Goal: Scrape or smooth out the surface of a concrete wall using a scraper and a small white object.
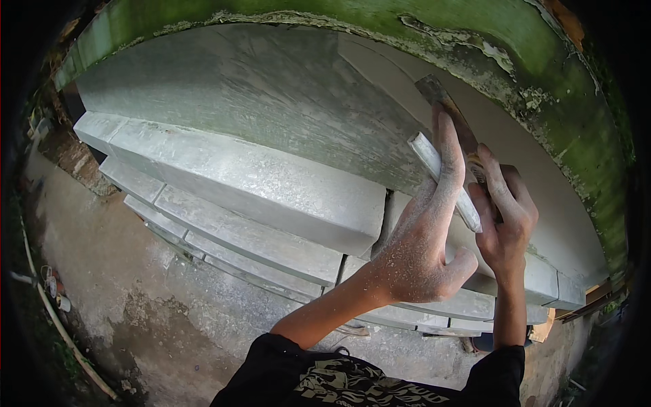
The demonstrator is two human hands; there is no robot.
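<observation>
Dusty with white powder, my left hand (432, 254) holds a short whitish bar (470, 211) between its fingers; the index finger lies across the bar and the thumb stands apart. Just to the right, my right hand (508, 219) grips a long, flat, dark tool with a worn blade (452, 109), which points up and away. Its lower part is hidden by the fingers, and its exact kind cannot be told. Both hands are over a stack of pale grey masonry blocks (264, 173), in front of a grey wall surface (305, 91).
A green painted, peeling masonry edge (559, 117) curves over the top and right. Block courses step down to a stained concrete floor (173, 336). A long pole (66, 336) and a small white container (64, 303) lie at the far left.
</observation>
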